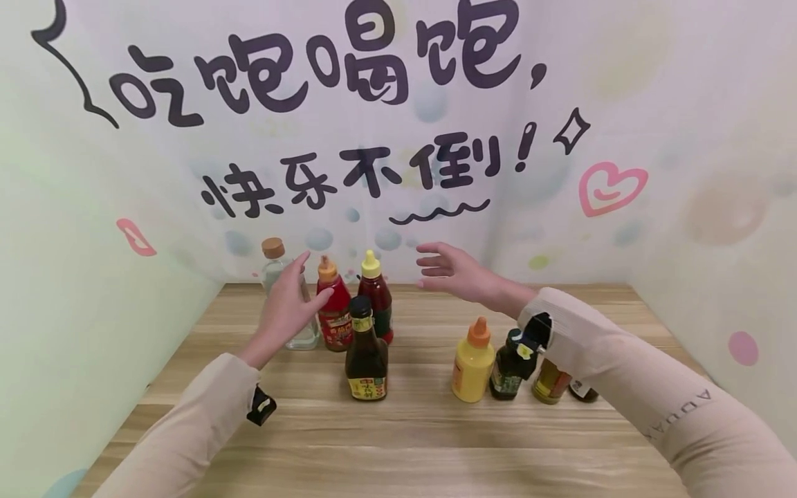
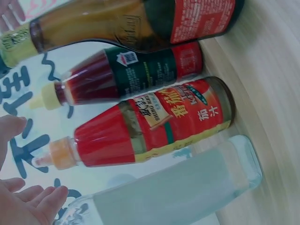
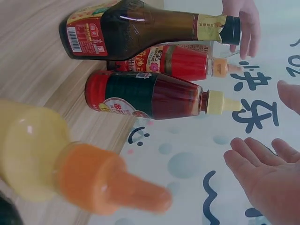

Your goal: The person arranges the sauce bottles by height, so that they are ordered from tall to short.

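My left hand (image 1: 283, 308) is raised with fingers extended and thumb apart, overlapping a clear glass bottle (image 1: 303, 337) with a brown cap. In the left wrist view, its fingers spread near the caps of that bottle (image 2: 178, 192) and a red ketchup bottle (image 2: 154, 124); nothing is in its grasp. A dark red sauce bottle (image 1: 376, 297) with a yellow cap stands beside the ketchup, and a dark brown sauce bottle (image 1: 367, 360) in front. My right hand (image 1: 457, 274) hovers bare, fingers loosely extended, right of the yellow cap and beyond a yellow squeeze bottle (image 1: 473, 370).
Right of the squeeze bottle stand a dark green-labelled bottle (image 1: 507, 373), an amber container (image 1: 551, 382) and a dark container (image 1: 583, 391), partly behind my right sleeve. The wooden table (image 1: 411, 456) ends at a printed white backdrop (image 1: 324, 145), with white walls on both sides.
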### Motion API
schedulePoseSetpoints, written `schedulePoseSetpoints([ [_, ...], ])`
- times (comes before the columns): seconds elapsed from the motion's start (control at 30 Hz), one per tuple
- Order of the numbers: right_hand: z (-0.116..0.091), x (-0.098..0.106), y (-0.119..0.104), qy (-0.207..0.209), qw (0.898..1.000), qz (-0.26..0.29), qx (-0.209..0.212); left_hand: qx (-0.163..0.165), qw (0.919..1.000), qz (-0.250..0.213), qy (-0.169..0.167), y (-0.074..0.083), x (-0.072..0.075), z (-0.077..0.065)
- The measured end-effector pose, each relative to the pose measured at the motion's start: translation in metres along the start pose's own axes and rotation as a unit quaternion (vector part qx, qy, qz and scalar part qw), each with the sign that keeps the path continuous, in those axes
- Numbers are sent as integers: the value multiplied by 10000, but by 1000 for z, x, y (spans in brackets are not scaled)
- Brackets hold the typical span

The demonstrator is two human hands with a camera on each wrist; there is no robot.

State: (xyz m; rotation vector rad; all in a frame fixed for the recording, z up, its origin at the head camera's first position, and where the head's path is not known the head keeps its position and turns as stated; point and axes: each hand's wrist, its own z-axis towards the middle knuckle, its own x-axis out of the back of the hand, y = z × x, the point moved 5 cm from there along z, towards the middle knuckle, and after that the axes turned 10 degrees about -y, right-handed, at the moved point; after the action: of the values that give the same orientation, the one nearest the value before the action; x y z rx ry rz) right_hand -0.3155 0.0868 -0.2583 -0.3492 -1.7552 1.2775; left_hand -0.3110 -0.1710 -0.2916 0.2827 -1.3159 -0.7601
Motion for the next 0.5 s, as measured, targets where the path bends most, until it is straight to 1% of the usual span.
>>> schedulePoseSetpoints([
  [0.1, -9, 1, 6, -87, 9999, 128, 8, -113, 9999, -61, 106, 3, 4, -5],
  [0.23, -23, 3, 14, -155, 9992, 365, 28, -282, 9989, -299, 204, 8, 7, -13],
  [0.37, -37, 6, 24, -139, 9987, 491, 18, -519, 9959, -703, 235, 14, 6, -19],
  [0.5, -50, 7, 33, -107, 9992, 373, -6, -733, 9911, -1094, 183, 21, 4, -25],
])
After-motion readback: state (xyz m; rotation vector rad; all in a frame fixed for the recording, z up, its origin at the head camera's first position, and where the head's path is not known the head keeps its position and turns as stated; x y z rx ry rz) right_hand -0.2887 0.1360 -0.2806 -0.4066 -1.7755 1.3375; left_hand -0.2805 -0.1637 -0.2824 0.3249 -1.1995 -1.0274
